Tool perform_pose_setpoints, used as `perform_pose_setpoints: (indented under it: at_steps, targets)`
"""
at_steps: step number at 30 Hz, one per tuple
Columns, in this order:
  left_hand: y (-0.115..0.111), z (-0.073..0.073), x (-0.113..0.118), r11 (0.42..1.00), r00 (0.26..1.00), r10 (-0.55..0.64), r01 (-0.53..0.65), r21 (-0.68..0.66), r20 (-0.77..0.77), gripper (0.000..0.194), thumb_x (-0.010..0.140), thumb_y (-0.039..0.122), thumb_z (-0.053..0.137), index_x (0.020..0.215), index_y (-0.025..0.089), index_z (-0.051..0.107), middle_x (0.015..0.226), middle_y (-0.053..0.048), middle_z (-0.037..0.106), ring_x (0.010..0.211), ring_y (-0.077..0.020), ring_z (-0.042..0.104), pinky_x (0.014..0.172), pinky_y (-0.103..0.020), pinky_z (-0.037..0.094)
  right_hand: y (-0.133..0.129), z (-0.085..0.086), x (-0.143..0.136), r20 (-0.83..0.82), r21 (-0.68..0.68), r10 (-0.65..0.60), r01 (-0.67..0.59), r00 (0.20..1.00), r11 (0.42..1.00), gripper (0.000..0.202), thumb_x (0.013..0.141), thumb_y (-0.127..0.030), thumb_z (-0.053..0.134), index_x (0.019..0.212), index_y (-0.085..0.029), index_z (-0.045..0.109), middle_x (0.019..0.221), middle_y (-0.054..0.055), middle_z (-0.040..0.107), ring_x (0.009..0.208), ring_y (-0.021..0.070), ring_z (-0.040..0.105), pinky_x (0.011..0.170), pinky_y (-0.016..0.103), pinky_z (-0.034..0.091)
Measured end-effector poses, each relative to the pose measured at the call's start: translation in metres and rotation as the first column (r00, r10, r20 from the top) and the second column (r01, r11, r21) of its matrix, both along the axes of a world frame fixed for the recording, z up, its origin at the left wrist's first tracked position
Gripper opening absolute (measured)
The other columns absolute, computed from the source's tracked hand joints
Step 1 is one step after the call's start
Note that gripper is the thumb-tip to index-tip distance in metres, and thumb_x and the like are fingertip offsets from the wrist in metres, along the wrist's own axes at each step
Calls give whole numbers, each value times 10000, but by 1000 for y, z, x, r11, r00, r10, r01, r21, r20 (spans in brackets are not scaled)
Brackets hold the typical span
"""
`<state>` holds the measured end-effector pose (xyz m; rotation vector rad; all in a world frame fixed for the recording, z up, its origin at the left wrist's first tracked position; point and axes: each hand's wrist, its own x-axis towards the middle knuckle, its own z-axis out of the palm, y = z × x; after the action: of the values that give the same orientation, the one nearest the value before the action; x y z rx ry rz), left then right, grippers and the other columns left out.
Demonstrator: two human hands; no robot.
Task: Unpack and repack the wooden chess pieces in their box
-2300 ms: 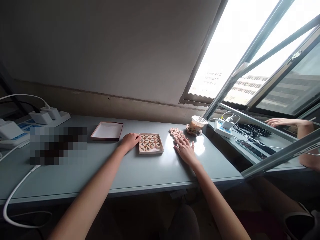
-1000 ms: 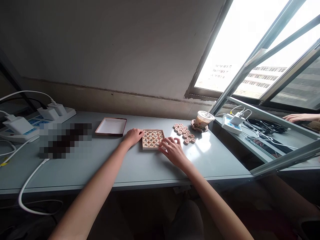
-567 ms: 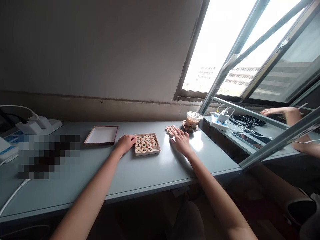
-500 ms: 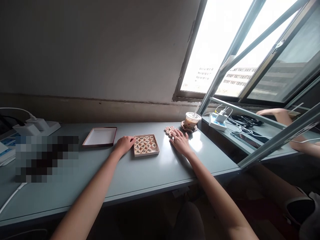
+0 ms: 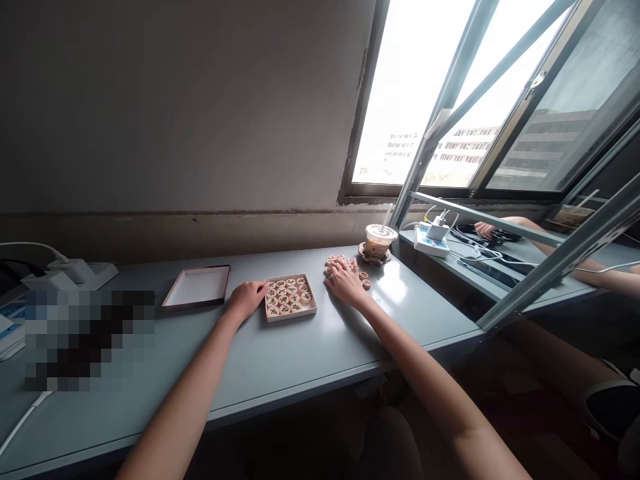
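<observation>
My left hand (image 5: 247,299) rests on the desk with its fingers curled at the left rim of a shallow square box (image 5: 293,316). Inside the box lie rows of round wooden Chinese chess pieces (image 5: 283,300) with dark characters; a strip along its right side is bare. My right hand (image 5: 346,280) lies palm down, fingers spread, over a group of loose chess pieces with red characters (image 5: 365,275). It covers part of that group, and some pieces show beyond the fingertips and to the right. The box lid (image 5: 197,287) lies inside-up left of my left hand.
A lidded drink cup (image 5: 379,243) with a straw stands on a holder behind the loose pieces. Power strips (image 5: 83,270) and cables are at the far left. Beyond the metal frame (image 5: 505,277), another person's arm (image 5: 530,230) reaches over a second desk with cables.
My right hand has shifted slightly left over the loose pieces, and pieces now show to its right. The left hand stays at the box. The camera view has turned a little.
</observation>
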<state>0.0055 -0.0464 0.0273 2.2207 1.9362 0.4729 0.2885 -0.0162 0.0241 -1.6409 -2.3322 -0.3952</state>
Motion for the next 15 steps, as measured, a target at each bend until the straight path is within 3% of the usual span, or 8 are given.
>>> perform_pose_setpoints:
  at_steps: [5, 10, 15]
  targets:
    - [2, -1, 0, 1000, 1000, -3, 3, 0, -8, 465, 898, 431, 280, 796, 205, 674, 859, -101, 696, 787, -235, 607, 582, -282, 310, -27, 8, -8, -42, 41, 114, -112, 993, 993, 177, 913, -269, 457, 915, -181, 610, 909, 77, 669, 977, 225, 555, 1067, 483, 173]
    - [3, -2, 0, 1000, 1000, -6, 6, 0, 1, 471, 899, 443, 280, 783, 204, 669, 844, -96, 695, 775, -232, 605, 579, -284, 305, -50, 22, -14, -263, 38, 212, -209, 941, 977, 224, 892, -359, 533, 1062, -239, 616, 943, 28, 681, 943, 199, 567, 1019, 432, 243]
    - [2, -1, 0, 1000, 1000, -12, 12, 11, 3, 468, 903, 432, 280, 762, 200, 661, 795, -92, 686, 752, -224, 600, 573, -279, 290, -67, 30, -29, -317, -13, 321, -342, 892, 940, 234, 902, -421, 504, 973, -259, 657, 943, 14, 681, 923, 179, 565, 1016, 420, 234]
